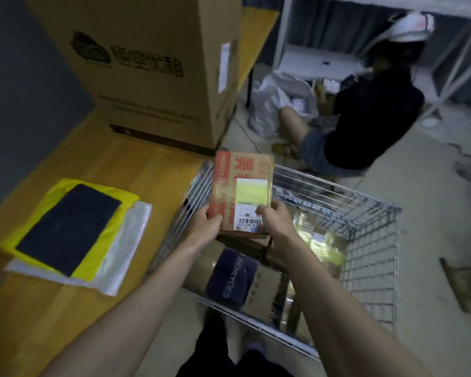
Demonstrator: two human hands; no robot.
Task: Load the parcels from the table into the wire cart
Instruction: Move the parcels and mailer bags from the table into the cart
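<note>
From the head camera I see both hands clamped on one small cardboard parcel [242,191], held above the near-left corner of the wire cart [370,257]. My left hand [206,223] grips its lower left corner, thumb on top; the fingers underneath are hidden. My right hand [276,220] pinches the lower right edge, thumb covering part of the white shipping label [249,213], so the barcode is only half readable. The parcel carries red print and shiny tape; the characters are cut off by the label and I cannot read them.

Inside the cart, below the held parcel, lie a dark blue packet [233,276] with white lettering and several brown boxes [264,292], partly hidden by my forearms. Further in, something wrapped in glossy film [324,248] reflects yellowish light; I cannot tell what it is.

On the wooden table [98,159] to the left, well apart from the cart, rests a yellow mailer [93,257] with a flat black pad [68,229] on top, over a clear plastic bag [128,240]. A large cardboard box [147,63] stands behind, its top cut off by the frame.

Beyond the cart a second person [365,126] crouches on the floor next to a white plastic bag [272,104]; their hands are too dim to make out.
</note>
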